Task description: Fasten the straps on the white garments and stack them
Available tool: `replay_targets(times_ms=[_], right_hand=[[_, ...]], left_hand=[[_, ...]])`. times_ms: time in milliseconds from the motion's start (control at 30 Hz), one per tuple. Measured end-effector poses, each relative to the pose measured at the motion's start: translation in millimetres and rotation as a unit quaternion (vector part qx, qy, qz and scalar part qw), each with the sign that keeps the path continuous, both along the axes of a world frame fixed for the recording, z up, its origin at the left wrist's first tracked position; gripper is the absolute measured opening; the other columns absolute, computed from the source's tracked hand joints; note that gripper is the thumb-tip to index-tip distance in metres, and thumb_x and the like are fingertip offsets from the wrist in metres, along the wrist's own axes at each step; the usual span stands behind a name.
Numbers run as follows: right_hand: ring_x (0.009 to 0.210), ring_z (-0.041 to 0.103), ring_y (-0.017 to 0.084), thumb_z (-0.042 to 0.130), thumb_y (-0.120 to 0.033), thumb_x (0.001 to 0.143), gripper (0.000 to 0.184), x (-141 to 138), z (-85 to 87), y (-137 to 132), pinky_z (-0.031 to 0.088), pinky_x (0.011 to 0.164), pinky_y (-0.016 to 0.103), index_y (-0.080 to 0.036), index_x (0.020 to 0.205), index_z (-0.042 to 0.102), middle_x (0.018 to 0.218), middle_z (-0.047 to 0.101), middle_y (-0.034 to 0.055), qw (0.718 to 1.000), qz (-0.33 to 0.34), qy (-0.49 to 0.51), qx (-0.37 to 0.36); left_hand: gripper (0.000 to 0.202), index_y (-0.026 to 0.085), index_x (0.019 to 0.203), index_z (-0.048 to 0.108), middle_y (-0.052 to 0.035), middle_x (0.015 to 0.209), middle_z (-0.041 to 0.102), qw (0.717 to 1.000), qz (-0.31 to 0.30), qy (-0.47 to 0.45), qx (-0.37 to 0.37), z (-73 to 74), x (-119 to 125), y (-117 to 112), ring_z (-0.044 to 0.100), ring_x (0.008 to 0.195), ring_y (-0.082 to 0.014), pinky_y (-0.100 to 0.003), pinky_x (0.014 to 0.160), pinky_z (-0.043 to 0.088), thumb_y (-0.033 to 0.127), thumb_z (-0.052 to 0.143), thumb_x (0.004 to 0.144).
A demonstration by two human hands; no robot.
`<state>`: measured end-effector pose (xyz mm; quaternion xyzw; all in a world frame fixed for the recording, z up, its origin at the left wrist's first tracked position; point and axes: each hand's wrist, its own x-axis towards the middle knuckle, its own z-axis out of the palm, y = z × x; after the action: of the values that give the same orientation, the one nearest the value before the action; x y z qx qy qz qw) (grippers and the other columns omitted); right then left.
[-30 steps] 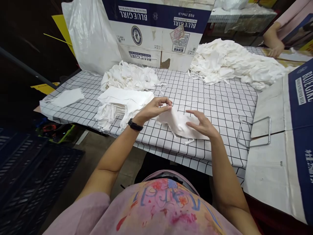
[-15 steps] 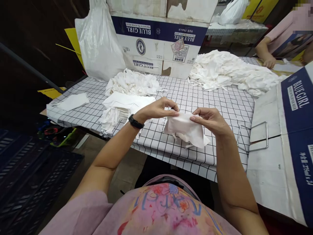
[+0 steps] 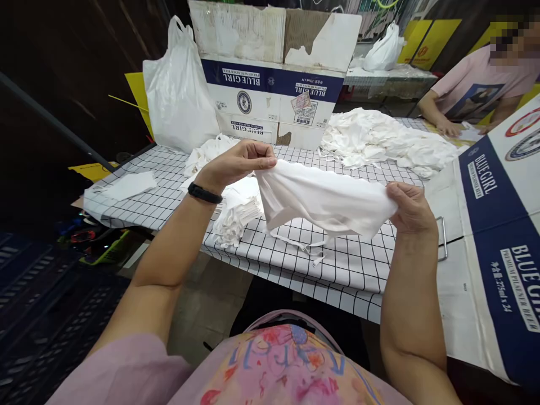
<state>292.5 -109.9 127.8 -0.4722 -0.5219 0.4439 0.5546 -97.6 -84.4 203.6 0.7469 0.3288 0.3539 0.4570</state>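
Observation:
I hold a white cloth piece (image 3: 324,199) stretched in the air above the checked table (image 3: 358,264). My left hand (image 3: 236,163) pinches its left end, and my right hand (image 3: 411,208) grips its right end. Thin strings hang from the cloth's lower edge down to the tabletop. A folded stack of white cloths (image 3: 238,205) lies just under my left hand, partly hidden by it.
A Blue Girl carton (image 3: 274,101) and a white plastic bag (image 3: 179,95) stand at the back. A loose heap of white cloths (image 3: 379,140) lies at back right. Flattened cardboard (image 3: 485,253) covers the right side. Another person (image 3: 476,90) sits at far right.
Both hands lifted the cloth off the table and drew apart, spreading it wide. The view has tilted up.

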Motion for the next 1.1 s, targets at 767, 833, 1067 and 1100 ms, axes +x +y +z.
replay_targets(times_ms=[767, 833, 1067, 1100], right_hand=[[0.078, 0.053, 0.019, 0.091, -0.053, 0.066, 0.037, 24.7, 6.8, -9.9, 0.042, 0.069, 0.034, -0.021, 0.069, 0.072, 0.078, 0.061, 0.0039, 0.989, -0.012, -0.131, 0.059], [0.079, 0.055, 0.018, 0.088, -0.050, 0.073, 0.033, 22.7, 14.1, -15.3, 0.042, 0.072, 0.033, -0.021, 0.073, 0.073, 0.081, 0.064, 0.0034, 0.980, -0.011, -0.182, 0.072], [0.056, 0.044, 0.012, 0.078, -0.051, 0.081, 0.032, 7.2, 35.8, -17.3, 0.033, 0.054, 0.029, -0.019, 0.078, 0.072, 0.062, 0.056, -0.0024, 0.931, -0.058, -0.345, 0.107], [0.054, 0.044, 0.011, 0.078, -0.049, 0.080, 0.030, 5.5, 38.9, -15.2, 0.034, 0.054, 0.029, -0.019, 0.076, 0.071, 0.059, 0.055, -0.0032, 0.920, -0.077, -0.364, 0.123]], left_hand=[[0.033, 0.018, 0.072, 0.066, -0.0033, 0.077, 0.062, 0.986, 0.037, 0.131, 0.101, 15.0, -22.9, 4.5, 0.056, 0.072, -0.0136, -0.027, 0.063, 0.045, 0.047, 0.076, 0.086], [0.032, 0.017, 0.069, 0.066, -0.0001, 0.066, 0.056, 0.976, 0.074, 0.158, 0.131, 17.5, -23.5, 5.0, 0.048, 0.062, -0.0105, -0.025, 0.055, 0.038, 0.043, 0.078, 0.084], [0.026, 0.017, 0.068, 0.067, -0.0009, 0.067, 0.064, 0.938, 0.163, 0.161, 0.261, 20.9, -15.6, 9.2, 0.056, 0.065, -0.0121, -0.027, 0.063, 0.047, 0.036, 0.078, 0.081], [0.024, 0.018, 0.068, 0.067, -0.0015, 0.069, 0.066, 0.931, 0.175, 0.162, 0.277, 22.3, -14.8, 10.7, 0.058, 0.067, -0.0133, -0.029, 0.066, 0.049, 0.035, 0.078, 0.080]])
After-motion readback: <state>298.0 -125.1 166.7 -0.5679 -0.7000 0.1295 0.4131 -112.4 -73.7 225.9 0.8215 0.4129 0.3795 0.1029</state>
